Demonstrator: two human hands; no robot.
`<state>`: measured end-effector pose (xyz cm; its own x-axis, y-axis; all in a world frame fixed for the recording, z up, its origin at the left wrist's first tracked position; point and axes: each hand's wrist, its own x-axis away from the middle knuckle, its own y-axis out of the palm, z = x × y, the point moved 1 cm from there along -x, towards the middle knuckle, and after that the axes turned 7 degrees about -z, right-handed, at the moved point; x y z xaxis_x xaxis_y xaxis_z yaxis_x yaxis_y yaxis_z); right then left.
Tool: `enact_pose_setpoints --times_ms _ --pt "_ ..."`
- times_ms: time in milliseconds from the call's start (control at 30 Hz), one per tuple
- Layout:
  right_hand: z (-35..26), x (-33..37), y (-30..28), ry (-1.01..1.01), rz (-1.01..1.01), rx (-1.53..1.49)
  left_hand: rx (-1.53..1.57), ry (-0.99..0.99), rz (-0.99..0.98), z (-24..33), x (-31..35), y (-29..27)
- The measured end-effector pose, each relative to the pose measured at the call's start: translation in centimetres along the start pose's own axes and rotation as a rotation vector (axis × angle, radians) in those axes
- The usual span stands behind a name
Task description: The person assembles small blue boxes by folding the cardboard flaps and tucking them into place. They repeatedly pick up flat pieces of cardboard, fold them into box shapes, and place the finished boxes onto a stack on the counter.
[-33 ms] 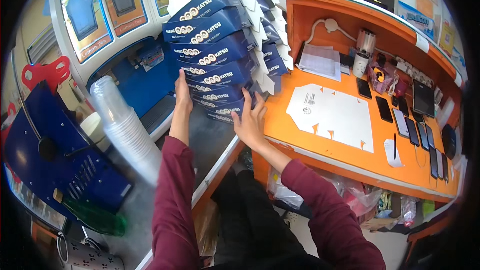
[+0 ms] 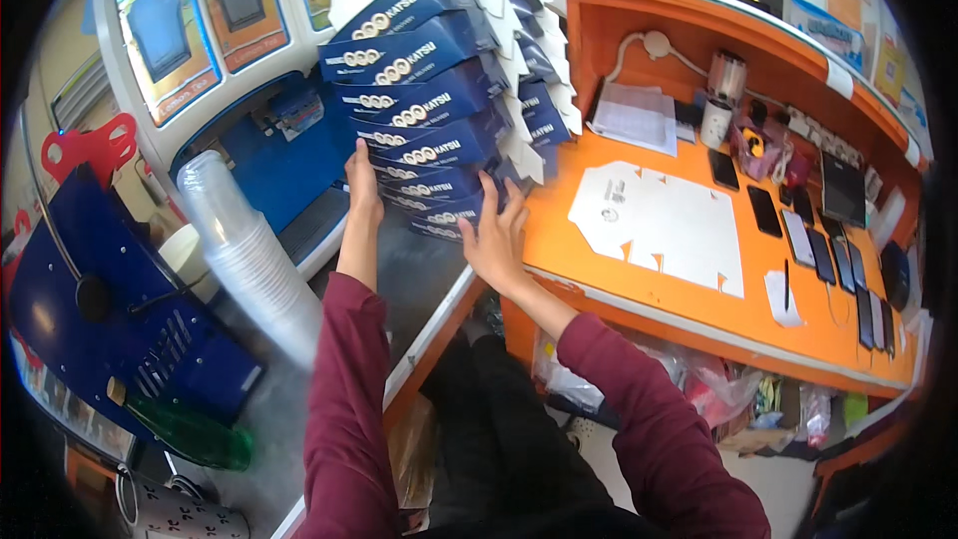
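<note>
A tall, leaning stack of folded dark-blue and white cardboard boxes (image 2: 409,100) rises on the grey counter in front of me. Against the stack's left side lies my left hand (image 2: 363,185), one digit stretched upward and the others partly hidden by the boxes. At the lower right of the stack, my right hand (image 2: 496,240) touches the bottom boxes with its fingers spread. More boxes with white flaps (image 2: 544,115) stand directly behind on the right. A flat, unfolded white box blank (image 2: 664,230) lies on the orange desk, right of my right hand.
A leaning column of nested clear plastic cups (image 2: 254,260) stands left of my left forearm, near a green bottle (image 2: 190,434). Drink dispensers (image 2: 225,50) rise behind. Several phones (image 2: 823,260), papers (image 2: 634,120) and a pen (image 2: 786,284) lie on the orange desk (image 2: 559,250).
</note>
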<state>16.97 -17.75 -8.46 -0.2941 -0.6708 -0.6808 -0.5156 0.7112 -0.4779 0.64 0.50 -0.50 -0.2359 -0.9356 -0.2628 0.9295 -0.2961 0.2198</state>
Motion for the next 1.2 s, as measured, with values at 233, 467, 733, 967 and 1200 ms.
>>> enact_pose_setpoints --times_ms 233,467,733,967,1200 --pt "2.3 2.6 -5.1 0.103 -0.051 -0.042 0.089 0.173 0.584 3.3 7.0 4.3" --pt "17.2 3.8 -26.7 0.665 0.206 0.66 -0.139 0.299 -0.112 1.4 17.7 12.9" --pt "24.4 2.3 -32.6 1.091 -0.374 0.627 -0.173 0.018 -0.472 -5.9 24.6 22.0" --pt "26.7 1.5 -31.3 0.904 -0.43 0.493 -0.21 -0.061 -0.56 -8.2 27.6 20.2" --pt "21.7 5.4 -30.8 0.533 0.184 0.018 -0.231 -0.173 -0.48 -8.5 28.4 16.0"
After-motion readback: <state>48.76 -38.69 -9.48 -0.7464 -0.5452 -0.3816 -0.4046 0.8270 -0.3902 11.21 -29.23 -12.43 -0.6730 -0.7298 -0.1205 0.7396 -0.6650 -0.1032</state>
